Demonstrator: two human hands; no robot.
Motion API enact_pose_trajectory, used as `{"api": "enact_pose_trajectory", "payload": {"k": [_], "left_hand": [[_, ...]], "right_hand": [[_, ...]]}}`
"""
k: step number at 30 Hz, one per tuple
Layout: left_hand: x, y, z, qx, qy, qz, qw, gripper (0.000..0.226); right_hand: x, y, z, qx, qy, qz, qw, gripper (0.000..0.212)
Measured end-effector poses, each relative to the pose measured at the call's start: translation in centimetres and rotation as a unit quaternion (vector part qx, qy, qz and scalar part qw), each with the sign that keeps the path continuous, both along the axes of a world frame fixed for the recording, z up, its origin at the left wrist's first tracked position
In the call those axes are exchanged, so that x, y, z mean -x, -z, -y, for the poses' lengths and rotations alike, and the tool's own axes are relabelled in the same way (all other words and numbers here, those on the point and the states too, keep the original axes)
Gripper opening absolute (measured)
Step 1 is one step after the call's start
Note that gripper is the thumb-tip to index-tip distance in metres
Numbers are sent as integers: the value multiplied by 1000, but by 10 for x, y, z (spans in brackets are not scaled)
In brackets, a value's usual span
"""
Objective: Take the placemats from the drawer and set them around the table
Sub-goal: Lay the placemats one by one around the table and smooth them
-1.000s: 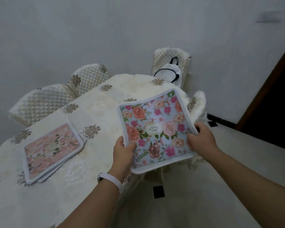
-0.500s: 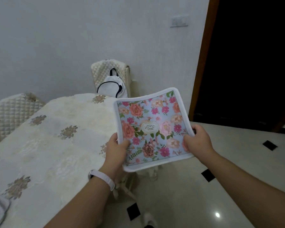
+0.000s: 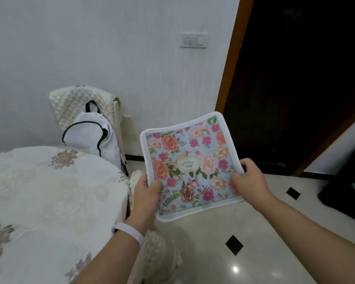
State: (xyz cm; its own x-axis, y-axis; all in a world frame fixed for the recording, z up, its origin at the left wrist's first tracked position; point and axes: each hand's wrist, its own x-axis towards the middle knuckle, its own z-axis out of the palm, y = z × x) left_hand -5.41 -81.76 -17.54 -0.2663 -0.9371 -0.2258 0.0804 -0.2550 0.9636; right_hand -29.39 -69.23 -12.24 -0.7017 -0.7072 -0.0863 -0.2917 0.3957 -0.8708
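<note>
You pinch the placemat [image 3: 190,167] by both side edges, left hand [image 3: 147,191] and right hand [image 3: 247,181], thumbs on top, so it stays spread between your fingers. The table [image 3: 49,191] lies just left of your left fingers.

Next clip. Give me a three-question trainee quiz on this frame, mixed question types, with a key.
1. True or false: the floral placemat lies flat on the table.
2. What leans against the quilted chair back? A) white backpack B) stack of plates C) vase
3. Which hands have a grip on the placemat?
Key: 1 false, it is held up beside the table; 2 A; 3 both, left hand and right hand, one on each side edge.
</note>
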Motion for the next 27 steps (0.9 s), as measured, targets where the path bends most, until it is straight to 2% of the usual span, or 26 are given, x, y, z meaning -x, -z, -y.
{"api": "enact_pose_trajectory", "payload": {"k": [8,13,19,27], "left_hand": [[24,7,79,-28,-19,-32,999,20],[20,10,109,-55,-77,-55,994,23],[22,14,145,-54,-142,-38,988,20],[71,7,209,-58,-234,-31,970,25]], "right_hand": [[20,-7,81,-12,-1,-19,1000,20],[26,-1,142,-22,-49,-31,998,21],[39,24,214,-21,-109,13,994,21],[103,34,330,12,-215,29,976,16]]}}
